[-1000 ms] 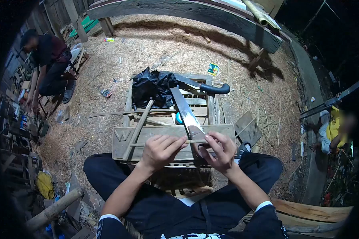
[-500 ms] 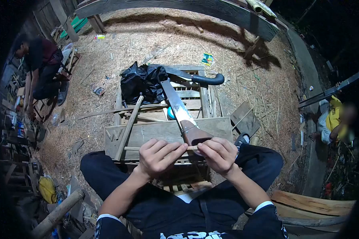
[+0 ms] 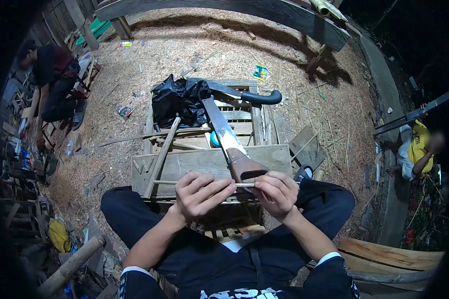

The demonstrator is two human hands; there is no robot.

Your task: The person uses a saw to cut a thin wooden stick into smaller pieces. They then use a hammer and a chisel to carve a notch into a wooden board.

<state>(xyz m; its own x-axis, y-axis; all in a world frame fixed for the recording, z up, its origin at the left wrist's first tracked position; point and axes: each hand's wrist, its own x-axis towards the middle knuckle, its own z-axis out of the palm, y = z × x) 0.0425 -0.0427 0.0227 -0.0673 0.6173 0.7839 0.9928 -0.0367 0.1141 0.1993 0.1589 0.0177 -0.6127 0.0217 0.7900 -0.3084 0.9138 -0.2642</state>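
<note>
A thin wooden stick (image 3: 245,185) lies level across my lap side of the bench, pinched at both hands. My left hand (image 3: 200,196) closes its fingers around it, with the stick's far end poking out to the left. My right hand (image 3: 276,194) grips it near the other end, between thumb and fingers. Just beyond the hands, a handsaw (image 3: 223,130) with a brown handle rests on the low wooden bench (image 3: 189,167), its handle toward me. A long blade with a curved black handle (image 3: 262,98) lies farther back, partly hidden by a crumpled black plastic bag (image 3: 177,102).
A wooden strip (image 3: 163,157) leans across the bench's left side. A blue-green round object (image 3: 215,139) sits by the saw. One person (image 3: 60,79) crouches at far left; another in a yellow shirt (image 3: 418,149) sits at right. A thick beam (image 3: 224,14) spans the back.
Both hands keep hold of the stick. My right hand has shifted slightly to the right, so a little more of the stick shows between the hands.
</note>
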